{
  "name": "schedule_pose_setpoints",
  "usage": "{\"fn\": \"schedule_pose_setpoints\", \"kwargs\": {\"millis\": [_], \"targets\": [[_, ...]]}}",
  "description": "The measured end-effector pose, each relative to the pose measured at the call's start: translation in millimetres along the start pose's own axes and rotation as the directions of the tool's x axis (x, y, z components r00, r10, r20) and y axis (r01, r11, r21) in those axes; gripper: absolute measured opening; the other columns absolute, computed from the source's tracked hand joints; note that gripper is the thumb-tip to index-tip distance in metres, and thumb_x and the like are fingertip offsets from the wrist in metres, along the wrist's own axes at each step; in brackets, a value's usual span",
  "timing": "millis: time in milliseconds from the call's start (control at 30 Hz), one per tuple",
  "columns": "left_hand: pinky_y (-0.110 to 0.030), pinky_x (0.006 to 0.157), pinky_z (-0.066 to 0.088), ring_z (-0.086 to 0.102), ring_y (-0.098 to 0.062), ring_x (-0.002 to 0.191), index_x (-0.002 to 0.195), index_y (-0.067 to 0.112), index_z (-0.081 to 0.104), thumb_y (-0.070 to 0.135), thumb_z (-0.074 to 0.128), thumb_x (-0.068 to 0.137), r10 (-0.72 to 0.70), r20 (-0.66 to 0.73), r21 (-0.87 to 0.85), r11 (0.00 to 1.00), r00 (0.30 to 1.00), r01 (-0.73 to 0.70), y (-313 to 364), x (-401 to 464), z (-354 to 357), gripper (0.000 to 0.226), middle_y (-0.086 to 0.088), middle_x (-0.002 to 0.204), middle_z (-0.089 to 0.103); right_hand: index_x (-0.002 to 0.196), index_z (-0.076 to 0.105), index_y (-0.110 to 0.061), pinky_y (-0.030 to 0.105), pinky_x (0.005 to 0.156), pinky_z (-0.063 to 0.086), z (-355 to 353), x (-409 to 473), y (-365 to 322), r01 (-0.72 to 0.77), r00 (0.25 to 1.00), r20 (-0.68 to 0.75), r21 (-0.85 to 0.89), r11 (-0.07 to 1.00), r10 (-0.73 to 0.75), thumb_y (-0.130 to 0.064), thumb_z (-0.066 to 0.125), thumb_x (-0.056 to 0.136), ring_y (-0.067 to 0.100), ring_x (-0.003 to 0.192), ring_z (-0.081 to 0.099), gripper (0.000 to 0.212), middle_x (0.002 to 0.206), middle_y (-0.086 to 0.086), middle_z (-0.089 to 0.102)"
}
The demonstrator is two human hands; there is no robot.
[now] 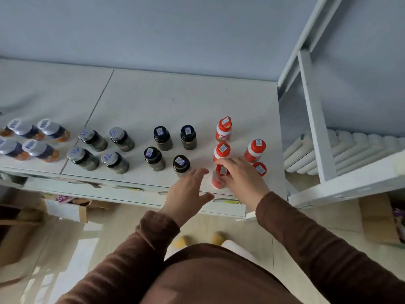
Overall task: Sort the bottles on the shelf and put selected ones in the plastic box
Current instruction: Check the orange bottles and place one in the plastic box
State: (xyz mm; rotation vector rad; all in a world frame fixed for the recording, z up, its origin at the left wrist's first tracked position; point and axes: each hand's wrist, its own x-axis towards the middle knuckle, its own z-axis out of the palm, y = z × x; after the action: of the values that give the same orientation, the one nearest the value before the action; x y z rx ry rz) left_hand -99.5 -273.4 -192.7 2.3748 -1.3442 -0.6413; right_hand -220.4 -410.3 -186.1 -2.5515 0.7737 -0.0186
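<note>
nearest, the right hand (240, 175) curls round a red-capped bottle (219, 178) at the shelf (153, 102) front edge while the left hand (188, 191) hovers beside it with fingers spread, so this looks like picking a selected bottle, which next needs lifting clear of its red neighbours (255, 150) behind; no plastic box in view.

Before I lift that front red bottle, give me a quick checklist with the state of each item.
1. Right hand around the front red-capped bottle: ok, fingers curl round it.
2. Left hand free to help: ok, open and holding nothing.
3. Bottle upright: cannot tell, the hand covers part of it.
4. Neighbouring red bottle out of the way: not ok, it sits close behind the right hand.
5. Black-capped jar clear of the left hand: not ok, fingertips are right beside it.
6. Plastic box ready: cannot tell, not in view.
</note>
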Motion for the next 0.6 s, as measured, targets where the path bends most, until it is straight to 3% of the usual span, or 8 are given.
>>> {"fn": "schedule_pose_setpoints", "kwargs": {"millis": [67,133,200,300,367,433,533,600], "targets": [[-0.036,0.093,0.051,0.058,-0.012,0.115,0.137,0.029,0.047,0.045,0.075,0.082,-0.042,0.006,-0.135,0.99,0.999,0.043,-1,0,1,0.064,0.008,0.132,0.056,0.128,0.054,-0.027,0.024,0.091,0.049,-14,4,3,-0.026,1.0,0.006,0.183,0.983,0.025,-0.027,0.064,0.094,0.014,0.111,0.059,0.036,0.124,-0.001,0.062],[-0.035,0.095,0.051,0.06,-0.006,0.111,0.129,0.03,0.054,0.042,0.078,0.08,-0.069,0.039,-0.422,0.903,0.997,0.079,2,0,-3,0.056,0.012,0.125,0.063,0.127,0.058,-0.024,0.024,0.087,0.049,-33,9,3,-0.072,0.997,0.018,0.336,0.939,0.07,-0.033,0.062,0.094,0.012,0.107,0.061,0.035,0.123,-0.003,0.064],[-0.034,0.096,0.051,0.064,-0.009,0.107,0.125,0.025,0.058,0.032,0.079,0.082,-0.062,0.129,-0.723,0.677,0.99,0.137,6,1,-9,0.048,0.006,0.117,0.068,0.122,0.063,-0.024,0.02,0.081,0.051,-50,13,1,-0.106,0.993,0.005,0.418,0.902,0.114,-0.041,0.062,0.092,0.01,0.102,0.062,0.034,0.118,-0.005,0.066],[-0.035,0.097,0.054,0.066,-0.022,0.105,0.128,0.007,0.06,0.025,0.069,0.087,0.033,0.215,-0.946,0.254,0.976,0.2,13,3,-23,0.045,-0.014,0.117,0.068,0.103,0.068,-0.016,0.012,0.058,0.05,-71,20,-12,-0.131,0.981,-0.033,0.624,0.77,0.193,-0.046,0.069,0.086,0.004,0.078,0.066,0.035,0.095,-0.002,0.07],[-0.032,0.089,0.058,0.069,-0.024,0.091,0.123,-0.001,0.061,0.033,0.062,0.092,0.063,0.317,-0.946,-0.043,0.946,0.32,21,6,-31,0.046,-0.02,0.105,0.069,0.091,0.063,-0.006,0.015,0.046,0.046,-83,25,-23,-0.141,0.97,-0.039,0.71,0.69,0.239,-0.048,0.073,0.082,0.003,0.055,0.062,0.044,0.075,0.002,0.065],[-0.029,0.076,0.06,0.068,-0.02,0.074,0.113,-0.001,0.068,0.044,0.052,0.092,0.095,0.412,-0.881,-0.213,0.906,0.423,27,7,-37,0.051,-0.017,0.09,0.068,0.084,0.059,-0.006,0.018,0.046,0.042,-92,31,-33,-0.124,0.97,-0.082,0.643,0.756,0.229,-0.06,0.069,0.079,0.005,0.047,0.055,0.056,0.064,-0.002,0.06],[-0.027,0.07,0.058,0.063,-0.017,0.067,0.106,0.003,0.075,0.051,0.046,0.094,0.172,0.423,-0.824,-0.335,0.89,0.456,30,9,-37,0.057,-0.013,0.084,0.063,0.081,0.059,-0.012,0.021,0.054,0.04,-97,38,-39,-0.1,0.972,-0.145,0.462,0.881,0.186,-0.072,0.059,0.079,0.009,0.058,0.056,0.06,0.067,-0.004,0.062],[-0.027,0.072,0.058,0.063,-0.017,0.069,0.106,0.003,0.075,0.051,0.046,0.094,0.179,0.411,-0.828,-0.337,0.894,0.448,30,11,-37,0.057,-0.012,0.085,0.063,0.079,0.059,-0.016,0.024,0.057,0.041,-99,40,-39,-0.085,0.973,-0.156,0.439,0.895,0.17,-0.073,0.057,0.08,0.013,0.064,0.057,0.057,0.07,-0.004,0.063]]}}
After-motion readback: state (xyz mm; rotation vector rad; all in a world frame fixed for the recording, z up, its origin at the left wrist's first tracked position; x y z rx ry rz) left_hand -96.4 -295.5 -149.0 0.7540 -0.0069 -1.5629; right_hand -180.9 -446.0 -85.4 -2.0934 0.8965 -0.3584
